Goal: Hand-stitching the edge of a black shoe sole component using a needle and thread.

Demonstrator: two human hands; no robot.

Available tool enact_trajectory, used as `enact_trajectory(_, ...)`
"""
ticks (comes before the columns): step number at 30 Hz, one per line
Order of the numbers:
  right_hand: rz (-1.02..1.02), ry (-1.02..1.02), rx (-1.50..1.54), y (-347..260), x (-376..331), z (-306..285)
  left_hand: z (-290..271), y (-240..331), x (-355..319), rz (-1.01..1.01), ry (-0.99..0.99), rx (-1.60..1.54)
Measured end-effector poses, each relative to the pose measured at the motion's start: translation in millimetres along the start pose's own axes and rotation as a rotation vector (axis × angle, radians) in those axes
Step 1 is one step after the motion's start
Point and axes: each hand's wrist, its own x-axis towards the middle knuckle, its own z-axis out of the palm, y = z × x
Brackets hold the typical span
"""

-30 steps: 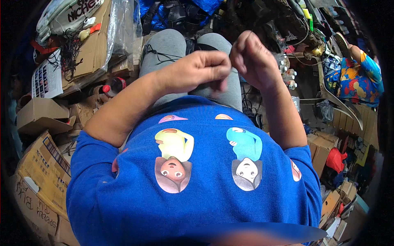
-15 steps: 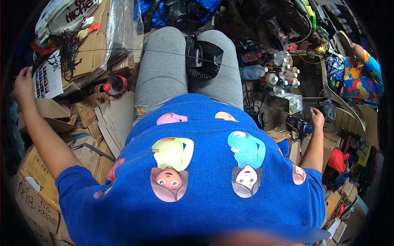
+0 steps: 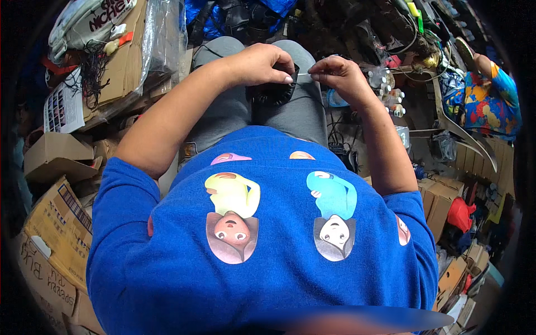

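A black shoe (image 3: 273,95) with a ridged, stitched-looking edge rests on my lap between the thighs, partly covered by my left hand. My left hand (image 3: 265,62) is curled over it, thumb and forefinger at its right side. Just to the right, my right hand (image 3: 340,75) is pinched closed at the fingertips. From that pinch a short pale length of thread (image 3: 303,73) runs toward the shoe. The thread's other end is hidden.
Plastic bottles (image 3: 385,86) stand on the floor right of my knees. Flattened cardboard (image 3: 120,70) and a cardboard box (image 3: 58,156) lie at left. A curved blade-like piece (image 3: 474,142) and another person in a colourful shirt (image 3: 486,106) are at right.
Both hands have come in from far out at the sides to meet over the shoe. The long dark thread stretched across my lap before no longer shows as a taut line.
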Motion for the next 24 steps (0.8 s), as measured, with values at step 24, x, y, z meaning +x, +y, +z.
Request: enact_trajectory(24,-0.325,-0.014,-0.468,-27,-24,25,-4,-16,4,-0.021,-0.32,-0.177)
